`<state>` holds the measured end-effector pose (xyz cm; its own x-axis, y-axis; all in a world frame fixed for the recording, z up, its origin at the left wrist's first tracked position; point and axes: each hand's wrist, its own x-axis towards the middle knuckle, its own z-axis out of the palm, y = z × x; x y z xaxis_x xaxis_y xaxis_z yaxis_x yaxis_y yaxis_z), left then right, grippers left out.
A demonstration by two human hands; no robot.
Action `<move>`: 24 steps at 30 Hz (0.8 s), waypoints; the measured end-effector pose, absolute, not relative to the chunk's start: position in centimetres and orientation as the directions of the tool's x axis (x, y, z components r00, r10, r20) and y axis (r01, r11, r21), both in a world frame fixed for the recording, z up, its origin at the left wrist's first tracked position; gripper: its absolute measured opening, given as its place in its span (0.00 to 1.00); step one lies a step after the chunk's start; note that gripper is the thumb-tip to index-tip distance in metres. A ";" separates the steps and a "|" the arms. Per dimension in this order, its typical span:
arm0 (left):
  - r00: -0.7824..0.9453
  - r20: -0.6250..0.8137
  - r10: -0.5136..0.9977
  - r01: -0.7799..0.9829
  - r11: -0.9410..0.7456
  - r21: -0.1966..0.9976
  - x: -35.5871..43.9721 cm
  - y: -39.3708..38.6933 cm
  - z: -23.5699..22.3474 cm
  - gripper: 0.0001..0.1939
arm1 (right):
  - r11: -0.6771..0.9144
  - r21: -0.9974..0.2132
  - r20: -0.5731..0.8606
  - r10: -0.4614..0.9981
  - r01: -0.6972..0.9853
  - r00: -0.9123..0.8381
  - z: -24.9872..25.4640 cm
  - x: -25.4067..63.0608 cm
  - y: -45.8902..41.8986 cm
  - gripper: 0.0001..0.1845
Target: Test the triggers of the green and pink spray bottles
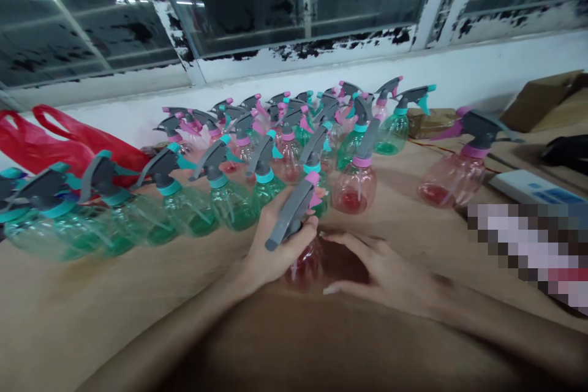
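Note:
My left hand (280,242) is wrapped round the neck of a pink spray bottle (305,269) with a grey and pink trigger head. The bottle is near the table's front, and its lower part shows clear pink plastic. Just to its right, my right hand (386,272) has thumb and fingers apart, with nothing between them. Behind my hands stands another pink spray bottle (356,187) with a grey head. To the left, a row of green spray bottles (234,205) with teal collars stretches across the table.
Many more pink and green bottles crowd toward the wall. A red plastic bag (87,141) lies at left. On the right are a lone pink spray bottle (452,174), a white device (533,187), a cardboard box (542,101) and a blurred-out patch.

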<state>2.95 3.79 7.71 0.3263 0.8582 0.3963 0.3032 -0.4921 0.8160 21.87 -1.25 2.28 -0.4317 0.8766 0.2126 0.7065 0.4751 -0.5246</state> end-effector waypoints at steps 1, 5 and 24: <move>0.361 0.402 0.841 0.288 -0.511 0.810 3.6 3.7 7.5 0.11 | 0.447 -0.531 0.203 0.892 0.720 -0.404 2.7 21.9 -1.7 0.34; 0.457 0.405 0.792 0.234 -0.546 0.804 6.5 3.8 6.7 0.12 | 0.334 -0.584 0.192 0.942 0.740 -0.274 3.2 22.4 -2.8 0.42; 0.584 0.289 0.759 0.227 -0.494 0.839 14.4 3.3 5.6 0.39 | 0.233 -0.314 0.360 0.926 0.920 -0.112 3.3 34.8 -0.2 0.36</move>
<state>14.35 3.29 5.58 0.5840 0.7586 0.2888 0.2268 -0.4941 0.8393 34.84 -0.19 3.27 -0.1117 0.9261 0.3604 0.9202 0.2333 -0.3144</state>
